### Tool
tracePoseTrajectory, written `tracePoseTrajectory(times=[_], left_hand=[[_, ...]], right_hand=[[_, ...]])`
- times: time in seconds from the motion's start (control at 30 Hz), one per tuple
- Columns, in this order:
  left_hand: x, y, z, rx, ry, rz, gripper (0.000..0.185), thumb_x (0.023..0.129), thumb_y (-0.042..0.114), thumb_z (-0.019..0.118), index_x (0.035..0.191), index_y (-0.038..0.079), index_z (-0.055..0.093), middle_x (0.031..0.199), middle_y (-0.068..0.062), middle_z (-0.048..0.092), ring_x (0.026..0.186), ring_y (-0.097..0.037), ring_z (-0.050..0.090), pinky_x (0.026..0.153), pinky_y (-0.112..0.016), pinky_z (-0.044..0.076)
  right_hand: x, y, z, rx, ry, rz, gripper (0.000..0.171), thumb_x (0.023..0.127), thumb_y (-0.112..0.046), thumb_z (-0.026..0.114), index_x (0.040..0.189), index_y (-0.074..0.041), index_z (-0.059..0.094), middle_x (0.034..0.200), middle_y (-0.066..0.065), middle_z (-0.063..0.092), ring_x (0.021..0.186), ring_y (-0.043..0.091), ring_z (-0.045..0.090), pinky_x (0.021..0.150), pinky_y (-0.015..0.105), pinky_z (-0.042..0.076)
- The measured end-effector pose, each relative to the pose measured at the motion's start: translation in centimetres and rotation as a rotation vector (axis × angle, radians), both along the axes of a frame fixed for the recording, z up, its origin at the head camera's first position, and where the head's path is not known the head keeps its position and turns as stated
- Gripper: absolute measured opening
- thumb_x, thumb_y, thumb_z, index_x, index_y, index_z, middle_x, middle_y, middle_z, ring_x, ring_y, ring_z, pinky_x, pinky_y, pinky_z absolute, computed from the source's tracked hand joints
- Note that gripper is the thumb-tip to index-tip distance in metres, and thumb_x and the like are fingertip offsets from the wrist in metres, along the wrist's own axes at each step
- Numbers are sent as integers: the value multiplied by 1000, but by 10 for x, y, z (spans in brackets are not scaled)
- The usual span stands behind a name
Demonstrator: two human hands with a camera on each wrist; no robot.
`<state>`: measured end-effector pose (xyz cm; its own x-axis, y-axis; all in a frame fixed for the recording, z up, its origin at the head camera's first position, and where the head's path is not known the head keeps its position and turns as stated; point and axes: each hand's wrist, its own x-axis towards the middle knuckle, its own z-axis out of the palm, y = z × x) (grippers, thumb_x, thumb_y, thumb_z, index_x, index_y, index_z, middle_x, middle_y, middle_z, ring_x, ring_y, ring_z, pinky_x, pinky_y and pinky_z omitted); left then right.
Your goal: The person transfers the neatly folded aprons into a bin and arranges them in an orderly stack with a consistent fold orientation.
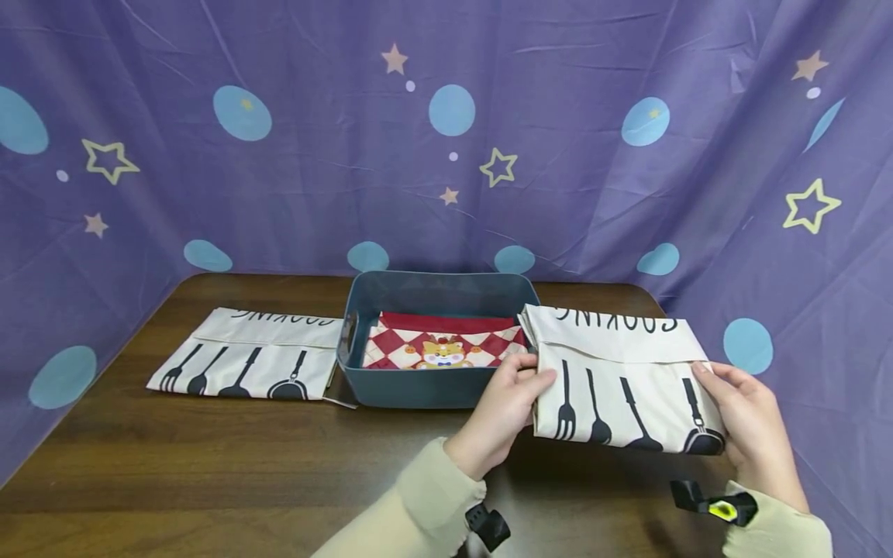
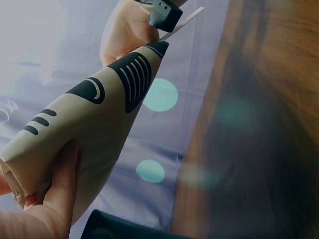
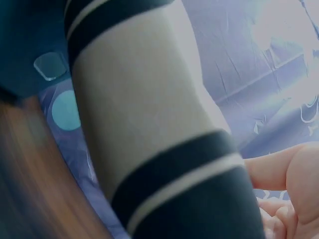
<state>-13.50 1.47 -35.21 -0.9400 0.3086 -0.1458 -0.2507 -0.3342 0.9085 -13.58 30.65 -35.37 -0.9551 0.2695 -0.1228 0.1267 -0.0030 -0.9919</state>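
Both the left hand [image 1: 504, 403] and right hand [image 1: 745, 422] pinch the folded apron [image 1: 621, 380], lifted beside the bin [image 1: 418, 387]; next it likely needs lowering inside.

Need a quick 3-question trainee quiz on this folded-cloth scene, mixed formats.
1. True or false: both hands hold the folded cloth at the right of the bin.
2. What lies in the bin? A) a red checked cloth B) a spoon C) nothing
3. Fill in: a second folded cloth lies on the table, to the ___ of the bin.

Key:
1. True. The left hand grips its left edge, the right hand its right edge.
2. A, the red checked cloth.
3. left
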Motion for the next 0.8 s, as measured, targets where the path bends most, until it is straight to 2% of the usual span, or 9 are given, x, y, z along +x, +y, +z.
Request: tracePoseTrajectory(times=[0.23,0.47,0.8], left_hand=[[-2,-10,2,14,-8,-11,34,99,16,58,127,2,45,126,-18,65,97,-15,69,86,-34,58],[-5,-19,1,40,-17,19,38,99,14,58,131,3,42,129,-19,63,98,-13,66,85,-31,57],[-8,-31,0,41,-14,29,51,98,13,56,143,1,36,136,-20,57,109,-16,64,95,-34,54]], right_hand=[[-1,-7,-1,-22,35,41,15,98,-22,62,86,-28,69,73,-13,69,60,3,64,53,21,53],[-4,-17,-1,-20,32,36,14,98,-23,63,87,-29,68,74,-13,69,61,2,64,54,20,54],[-5,-30,-1,-20,34,21,8,97,-25,64,91,-29,66,76,-14,68,63,2,64,56,20,54]])
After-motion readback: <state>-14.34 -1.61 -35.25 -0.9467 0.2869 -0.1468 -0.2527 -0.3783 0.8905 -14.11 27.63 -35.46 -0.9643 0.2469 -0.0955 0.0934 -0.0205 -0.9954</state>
